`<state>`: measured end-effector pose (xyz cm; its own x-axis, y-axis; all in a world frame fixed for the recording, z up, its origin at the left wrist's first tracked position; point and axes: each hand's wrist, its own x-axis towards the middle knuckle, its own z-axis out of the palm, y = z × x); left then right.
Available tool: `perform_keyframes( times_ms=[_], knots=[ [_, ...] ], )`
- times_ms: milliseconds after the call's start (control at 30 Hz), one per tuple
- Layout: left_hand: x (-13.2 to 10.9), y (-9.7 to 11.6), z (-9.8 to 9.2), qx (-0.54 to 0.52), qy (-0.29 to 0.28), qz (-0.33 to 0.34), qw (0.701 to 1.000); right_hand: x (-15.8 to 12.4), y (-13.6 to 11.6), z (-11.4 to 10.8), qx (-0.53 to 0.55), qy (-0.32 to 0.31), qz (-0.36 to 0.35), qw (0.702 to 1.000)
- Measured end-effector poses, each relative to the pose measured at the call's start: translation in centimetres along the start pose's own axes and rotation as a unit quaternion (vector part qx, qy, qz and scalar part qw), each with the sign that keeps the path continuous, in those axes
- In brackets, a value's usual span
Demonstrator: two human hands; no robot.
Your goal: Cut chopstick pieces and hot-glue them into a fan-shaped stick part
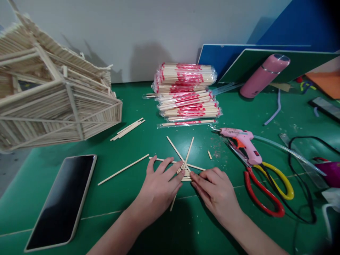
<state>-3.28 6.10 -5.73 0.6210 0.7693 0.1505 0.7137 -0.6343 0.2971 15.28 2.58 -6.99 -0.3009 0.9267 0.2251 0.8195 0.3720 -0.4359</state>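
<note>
A star-like frame of crossed wooden chopsticks (189, 149) lies on the table, with short cut pieces (187, 179) laid side by side across its middle. My left hand (160, 187) rests over the frame's left side, fingers spread, its thumb and forefinger touching the sticks near the crossing. From the right, the closed fingertips of my right hand (215, 187) pinch the ends of the short pieces. Those fingers partly hide what they grip. A single chopstick (123, 169) lies left of my left hand, and a small offcut (209, 154) sits beyond my right hand.
A stick-built model house (71, 106) stands at left, above a phone (62, 202). Wrapped chopstick packs (186, 92) are piled at the back, near loose sticks (127, 129). A pink glue gun (243, 138), red-and-yellow-handled pliers or cutters (265, 194), a cable (308, 191) and a pink flask (264, 76) occupy the right.
</note>
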Motion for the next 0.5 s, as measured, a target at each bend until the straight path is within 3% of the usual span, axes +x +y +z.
perform_keyframes(
  times_ms=[500],
  knots=[
    [0.21,-0.05,-0.25,0.018,-0.006,0.017,1.0,0.18,-0.17,0.05,-0.007,-0.008,0.005,1.0]
  ],
)
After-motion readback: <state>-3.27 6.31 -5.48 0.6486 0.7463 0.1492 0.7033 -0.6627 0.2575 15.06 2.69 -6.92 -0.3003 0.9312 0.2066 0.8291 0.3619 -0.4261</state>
